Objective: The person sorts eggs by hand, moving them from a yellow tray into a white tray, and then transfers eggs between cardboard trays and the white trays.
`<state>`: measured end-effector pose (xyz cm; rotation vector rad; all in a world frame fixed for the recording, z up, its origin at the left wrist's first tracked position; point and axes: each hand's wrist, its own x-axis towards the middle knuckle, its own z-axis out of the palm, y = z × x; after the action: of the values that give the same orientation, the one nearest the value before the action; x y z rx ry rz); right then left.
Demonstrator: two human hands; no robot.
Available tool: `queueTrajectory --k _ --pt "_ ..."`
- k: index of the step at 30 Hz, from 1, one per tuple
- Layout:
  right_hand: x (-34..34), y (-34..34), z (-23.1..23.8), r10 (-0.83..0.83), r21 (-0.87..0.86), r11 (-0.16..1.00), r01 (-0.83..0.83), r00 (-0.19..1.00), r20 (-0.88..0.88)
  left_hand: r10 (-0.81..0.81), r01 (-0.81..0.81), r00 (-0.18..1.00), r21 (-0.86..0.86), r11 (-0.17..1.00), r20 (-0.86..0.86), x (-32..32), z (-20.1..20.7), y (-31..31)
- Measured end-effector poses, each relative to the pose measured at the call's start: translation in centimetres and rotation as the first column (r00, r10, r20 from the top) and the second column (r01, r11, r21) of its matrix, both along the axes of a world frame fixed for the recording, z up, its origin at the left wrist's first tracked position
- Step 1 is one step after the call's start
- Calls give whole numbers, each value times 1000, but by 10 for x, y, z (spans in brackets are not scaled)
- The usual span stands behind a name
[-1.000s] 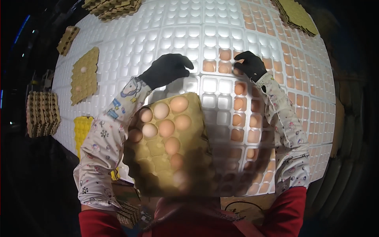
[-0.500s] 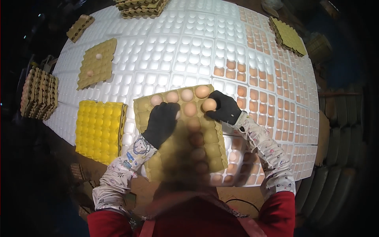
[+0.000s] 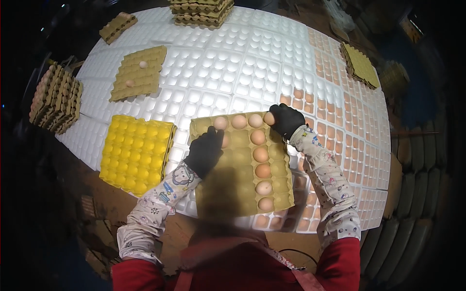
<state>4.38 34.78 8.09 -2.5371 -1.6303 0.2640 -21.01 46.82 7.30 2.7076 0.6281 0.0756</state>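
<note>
A grey-brown pulp egg tray (image 3: 233, 189) lies before me, with brown eggs along its far row and down one column. At its far right corner my right hand (image 3: 287, 119), in a black glove, has its fingers closed on an egg (image 3: 269, 118). My left hand (image 3: 205, 151), gloved in black too, is over the tray's left side with its fingers curled round another egg (image 3: 224, 140), partly hidden. Just beyond it a pale egg (image 3: 221, 122) sits in the far row. My head's shadow darkens the tray's near middle.
White plastic egg trays (image 3: 213, 70) cover the table; those on the right hold brown eggs (image 3: 327, 140). A yellow tray stack (image 3: 136, 155) lies at left, beyond it a pulp tray (image 3: 141, 80) with two eggs. Pulp tray stacks (image 3: 56, 99) stand at the far left and back (image 3: 201, 12).
The view has shifted, so the table appears further right. My right hand has moved from an egg held over the tray's right side to the far corner egg. My left hand remains over the tray.
</note>
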Motion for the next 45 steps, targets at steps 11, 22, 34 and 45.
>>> queueTrajectory --k 11,22,34,45 --pt "-58 40 37 64 112 993 -36 963 -260 624 131 688 -909 397 372 -5 -12 62" --pt "-89 70 25 64 -7 998 -64 995 82 61 -68 967 19 998 247 24 -7 47" --pt "51 10 -22 457 501 803 322 206 -865 433 388 887 -768 -509 161 103 2 100" --pt "146 59 -86 51 -179 983 -46 998 25 -487 477 873 -222 851 9 294 -112 134"
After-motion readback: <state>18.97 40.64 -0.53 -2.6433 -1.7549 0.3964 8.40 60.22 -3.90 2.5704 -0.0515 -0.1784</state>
